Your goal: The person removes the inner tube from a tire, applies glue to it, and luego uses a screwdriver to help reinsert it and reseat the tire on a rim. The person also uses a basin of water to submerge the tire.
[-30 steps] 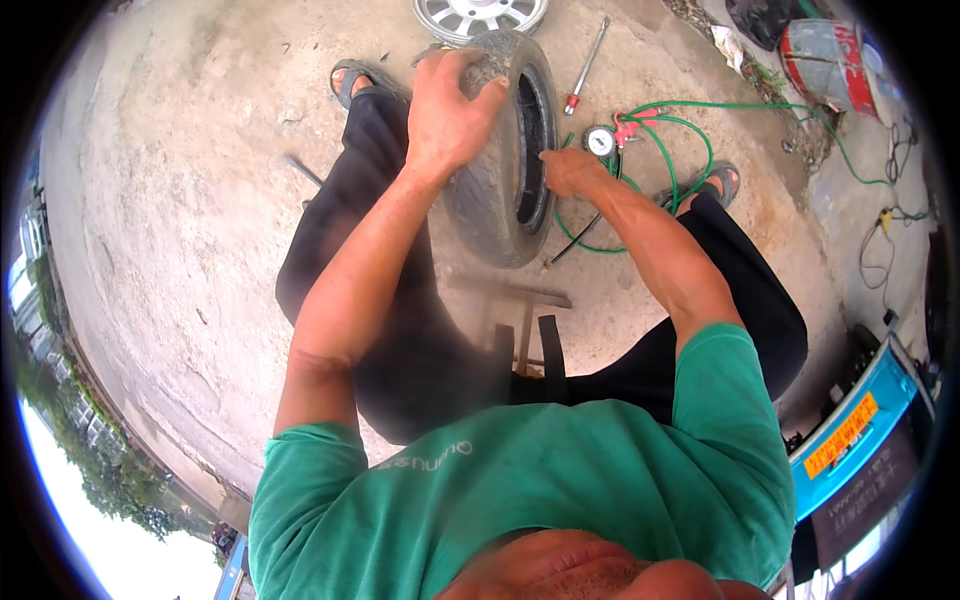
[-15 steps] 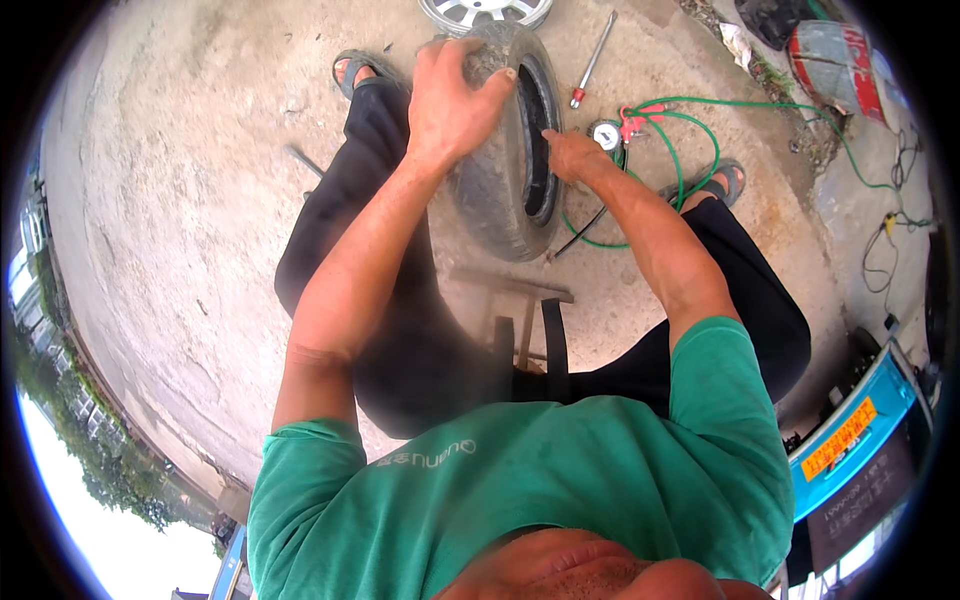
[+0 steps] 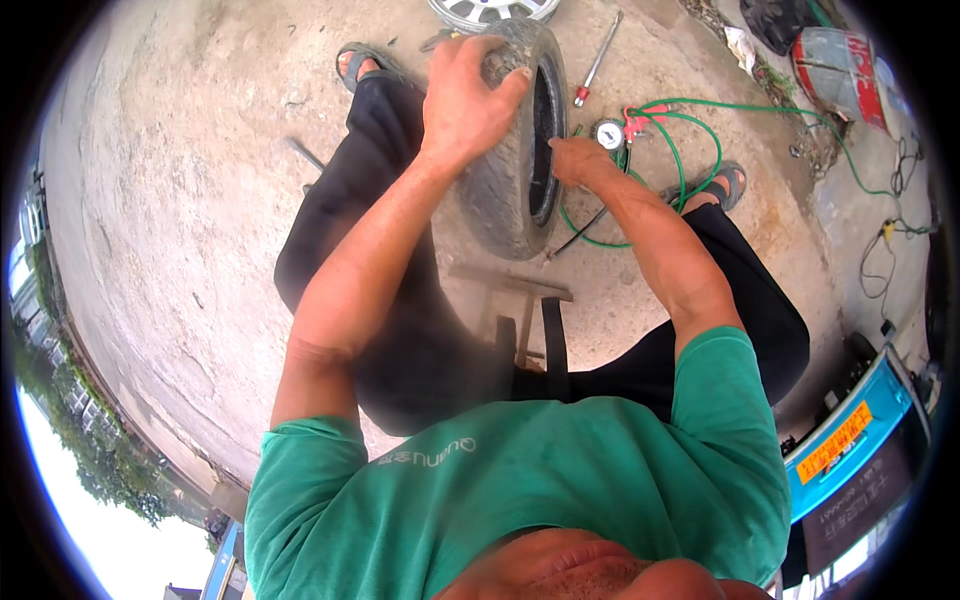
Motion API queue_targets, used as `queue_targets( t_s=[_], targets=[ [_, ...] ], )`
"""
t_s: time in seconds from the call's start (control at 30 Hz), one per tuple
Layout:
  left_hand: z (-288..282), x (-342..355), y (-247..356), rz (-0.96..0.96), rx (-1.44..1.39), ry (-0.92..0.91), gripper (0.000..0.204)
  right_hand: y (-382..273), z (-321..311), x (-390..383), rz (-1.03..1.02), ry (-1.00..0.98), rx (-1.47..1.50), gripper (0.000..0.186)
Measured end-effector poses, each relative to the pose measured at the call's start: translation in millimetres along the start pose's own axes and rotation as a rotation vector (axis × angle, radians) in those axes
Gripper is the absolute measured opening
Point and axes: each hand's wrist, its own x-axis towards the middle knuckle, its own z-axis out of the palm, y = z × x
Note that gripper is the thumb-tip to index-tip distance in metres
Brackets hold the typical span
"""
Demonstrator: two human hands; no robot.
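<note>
A worn black tire (image 3: 505,205) stands upright on the ground between my legs, its hollow side facing right. My left hand (image 3: 472,110) lies over the top of the tread, fingers and thumb spread around it, and grips it. At the tire's right-hand opening, my right hand (image 3: 580,160) is curled with its thumb close to the inner edge. The right fingers are mostly hidden, and whatever they may hold does not show. Just beyond this hand lies a round pressure gauge (image 3: 608,134) with a red inflator body (image 3: 640,122).
A green hose (image 3: 740,101) loops from the inflator off to the right. A metal bar with a red end (image 3: 598,62) lies beyond the tire, near a silver wheel rim (image 3: 495,10). A small wooden stool (image 3: 510,283) is below the tire. A red-and-grey drum (image 3: 838,75) stands far right.
The tire and both hands have shifted slightly right in view, as has the nearby ground. The right thumb has drawn a little away from the tire's inner edge. The left hand keeps its grip.
</note>
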Motion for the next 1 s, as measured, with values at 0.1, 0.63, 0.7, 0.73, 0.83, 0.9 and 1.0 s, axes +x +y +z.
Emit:
queue_targets(
  t_s=[0.1,0.63,0.7,0.73,0.83,0.9,1.0],
  targets=[
    [-1.0,1.9,0.2,0.022,-0.007,0.006,0.052,-10.9,21.9,-3.8,-0.097,-0.242,-0.101,0.036],
    [27.2,-12.3,-43.7,-0.591,-0.819,-0.205,0.069,26.2,-64.5,-232.8,-0.092,0.040,0.386,0.062],
    [14.0,-30.1,-45.5,-0.643,-0.927,-0.272,0.070,0.6,-103.2,-271.5,-0.030,0.081,0.543,0.062],
    [5.6,-31.3,-37.4,-0.632,-0.977,-0.304,0.069,-1.0,-109.5,-280.4,0.025,0.148,0.619,0.061],
    [6.1,-37.2,-28.0,-0.599,-1.080,-0.476,0.085,21.3,-104.2,-268.7,0.232,0.610,0.936,0.058],
    [7.4,-39.3,-15.4,-0.555,-1.070,-0.454,0.080,40.7,-108.9,-247.9,0.161,0.829,0.734,0.059],
    [12.0,-52.9,11.3,-0.505,-0.931,-0.285,0.078,39.8,-135.9,-241.6,0.170,0.926,0.633,0.060]
  ],
)
